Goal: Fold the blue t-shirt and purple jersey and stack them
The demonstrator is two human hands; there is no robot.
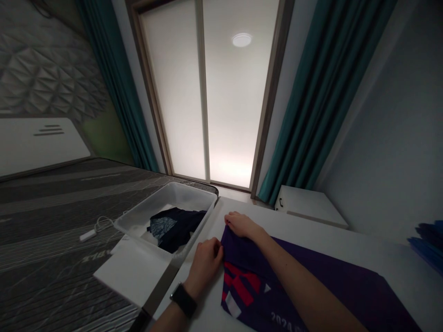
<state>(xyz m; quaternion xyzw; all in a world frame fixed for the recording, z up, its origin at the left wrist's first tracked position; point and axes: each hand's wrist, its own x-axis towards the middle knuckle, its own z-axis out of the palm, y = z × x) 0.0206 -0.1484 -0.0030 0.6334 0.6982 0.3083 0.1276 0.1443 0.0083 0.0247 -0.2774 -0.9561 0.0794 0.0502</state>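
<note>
Currently, the left hand [206,267] and right hand [242,225] hold the top edge of a purple printed garment [242,258] lying on the white surface [380,244], their fingers seemingly closed on the fabric, though the dim view blurs the grip. Dark clothing [176,228] already lies in a translucent plastic bin [166,189] beside the surface; the purple garment is outside it.

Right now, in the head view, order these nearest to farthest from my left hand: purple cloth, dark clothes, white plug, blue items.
From your left hand:
1. The purple cloth, touching it, on the right.
2. The dark clothes, ahead and left, in the bin.
3. The white plug, farther left, on the bed.
4. The blue items, at the far right edge.
</note>
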